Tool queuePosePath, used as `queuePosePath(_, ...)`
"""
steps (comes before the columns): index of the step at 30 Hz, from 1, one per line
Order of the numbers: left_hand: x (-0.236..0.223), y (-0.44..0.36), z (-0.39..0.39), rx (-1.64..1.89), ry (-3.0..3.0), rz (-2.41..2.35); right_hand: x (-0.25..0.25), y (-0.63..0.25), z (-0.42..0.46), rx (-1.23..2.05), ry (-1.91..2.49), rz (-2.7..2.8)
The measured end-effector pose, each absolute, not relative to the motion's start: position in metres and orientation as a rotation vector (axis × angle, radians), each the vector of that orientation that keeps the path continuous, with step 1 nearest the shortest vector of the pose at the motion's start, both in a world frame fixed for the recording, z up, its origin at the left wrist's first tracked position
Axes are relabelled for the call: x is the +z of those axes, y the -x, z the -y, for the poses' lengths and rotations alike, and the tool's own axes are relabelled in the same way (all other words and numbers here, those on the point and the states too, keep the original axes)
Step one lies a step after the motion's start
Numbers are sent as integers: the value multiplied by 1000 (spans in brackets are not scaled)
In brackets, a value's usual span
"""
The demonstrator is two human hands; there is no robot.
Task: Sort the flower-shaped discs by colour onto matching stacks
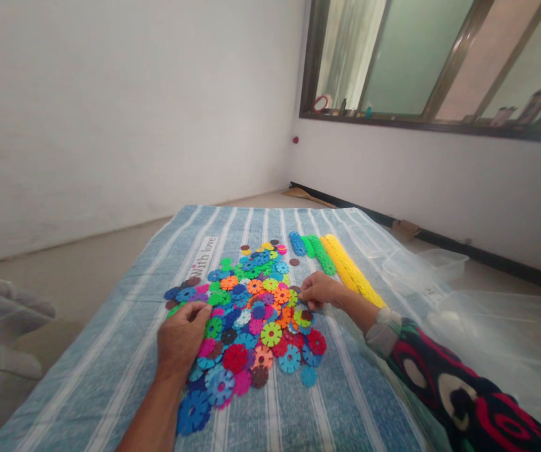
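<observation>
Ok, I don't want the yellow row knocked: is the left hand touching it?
Apart. The head view plainly shows the disc pile and striped cloth lying between the left hand and the yellow row.

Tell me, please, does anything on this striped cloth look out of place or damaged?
Only mildly: one brown disc seems strayed from the mixed pile, lying close to the blue row. I see no obvious damage.
</observation>
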State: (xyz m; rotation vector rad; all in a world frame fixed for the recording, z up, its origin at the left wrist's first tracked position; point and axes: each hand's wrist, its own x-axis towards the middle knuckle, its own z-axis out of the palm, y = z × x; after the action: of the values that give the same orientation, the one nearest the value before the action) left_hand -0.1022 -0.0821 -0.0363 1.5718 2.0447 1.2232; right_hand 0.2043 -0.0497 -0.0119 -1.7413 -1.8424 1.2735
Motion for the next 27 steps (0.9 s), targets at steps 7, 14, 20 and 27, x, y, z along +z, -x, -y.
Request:
queuePosePath(7, -38, 103, 82, 1229, -1584, -2043, -6, -210, 46, 1254, 1712, 1818)
queuePosePath(14, -35, 101, 84, 1248, -1596, -2043, 5, -222, 43, 1033, 1745, 1925)
queuePosePath(20, -36, 102, 84, 1238, -1617, -2055, 16, -237, 15, 613, 1773, 2106)
queuePosePath(27, -36, 103, 85, 1233, -1588, -2047, 25, -248, -52, 193, 1837, 2248)
